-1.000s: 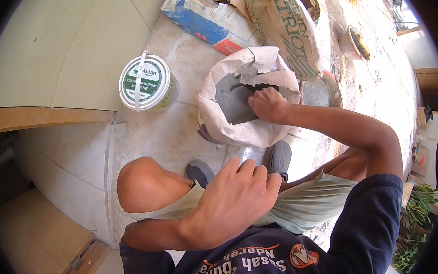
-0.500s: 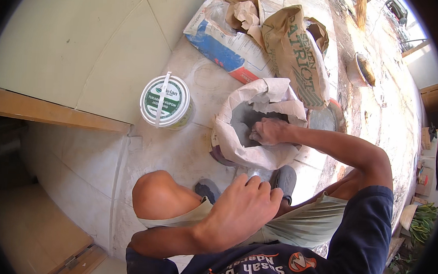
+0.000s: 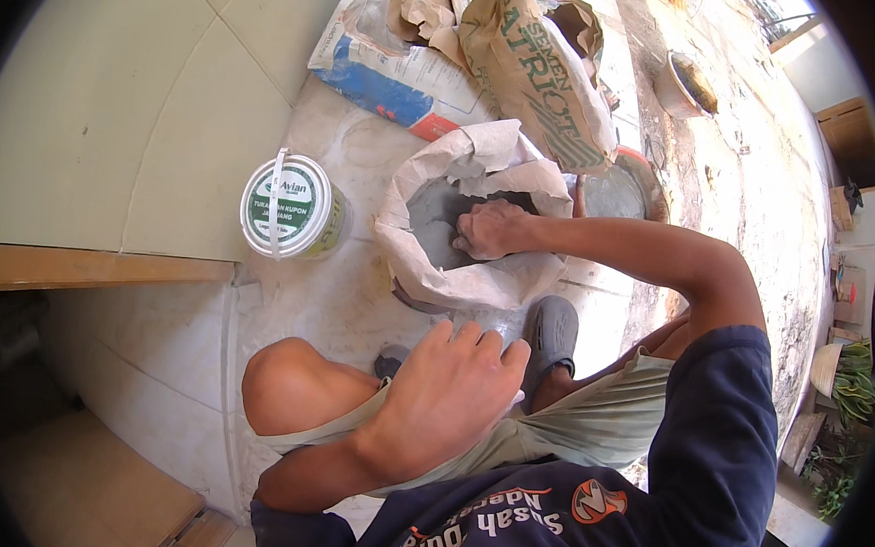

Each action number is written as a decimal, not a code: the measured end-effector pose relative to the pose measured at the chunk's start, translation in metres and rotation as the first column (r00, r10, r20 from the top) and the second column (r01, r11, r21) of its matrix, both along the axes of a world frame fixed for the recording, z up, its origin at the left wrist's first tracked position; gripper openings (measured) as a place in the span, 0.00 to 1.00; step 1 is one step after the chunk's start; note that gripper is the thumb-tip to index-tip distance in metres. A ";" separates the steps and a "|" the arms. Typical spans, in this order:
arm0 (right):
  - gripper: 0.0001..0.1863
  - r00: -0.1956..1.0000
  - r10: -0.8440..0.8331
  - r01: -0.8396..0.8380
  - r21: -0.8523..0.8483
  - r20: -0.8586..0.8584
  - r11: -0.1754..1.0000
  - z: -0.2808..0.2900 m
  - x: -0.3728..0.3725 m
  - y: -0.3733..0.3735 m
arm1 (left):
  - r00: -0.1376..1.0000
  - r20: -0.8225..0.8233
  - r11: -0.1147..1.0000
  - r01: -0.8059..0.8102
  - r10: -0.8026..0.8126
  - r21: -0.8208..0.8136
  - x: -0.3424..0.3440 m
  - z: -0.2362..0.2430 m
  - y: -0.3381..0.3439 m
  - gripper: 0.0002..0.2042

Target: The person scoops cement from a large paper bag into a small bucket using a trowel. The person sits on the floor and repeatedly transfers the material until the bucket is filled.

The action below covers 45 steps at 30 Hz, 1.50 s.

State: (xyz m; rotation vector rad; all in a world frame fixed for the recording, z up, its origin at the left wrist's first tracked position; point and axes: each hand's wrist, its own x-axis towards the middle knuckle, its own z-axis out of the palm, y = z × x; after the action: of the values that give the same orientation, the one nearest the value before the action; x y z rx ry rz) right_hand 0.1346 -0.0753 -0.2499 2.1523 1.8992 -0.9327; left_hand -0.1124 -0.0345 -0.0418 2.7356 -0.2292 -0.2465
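Observation:
An opened paper bag (image 3: 427,281) with its rim rolled outward stands on the floor in front of me, and grey powder (image 3: 433,223) lies inside it. My right hand (image 3: 488,229) reaches into this bag from the right. Its dusty fingers are curled down at the powder, and whatever they hold is hidden. My left hand (image 3: 455,395) hovers over my lap, nearer to me than the bag, back upward and fingers bent inward. A small white tip (image 3: 519,397) shows beside its thumb side, too little to name.
Left of the bag stands a lidded white and green pail (image 3: 286,209). Behind lie a blue, white and red sack (image 3: 384,88) and a brown paper sack (image 3: 540,79). A round basin (image 3: 623,190) sits at the right, with another tub (image 3: 687,86) farther off.
The view has shifted, so the bag, pail and sacks appear farther left. My right hand remains inside the bag with curled fingers. The white tip by my left hand now shows.

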 end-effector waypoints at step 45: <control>0.31 0.480 -0.877 0.877 -0.027 0.007 0.480 0.089 0.159 -0.310 | 0.948 0.008 0.941 -0.315 0.319 -0.125 0.038 0.021 0.034 0.16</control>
State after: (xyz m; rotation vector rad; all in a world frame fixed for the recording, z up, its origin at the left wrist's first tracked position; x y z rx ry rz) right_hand 0.2937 -0.3851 -0.1607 3.1189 0.5810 -1.0326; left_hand -0.0745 -0.0006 -0.0206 2.6053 0.1849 -0.0998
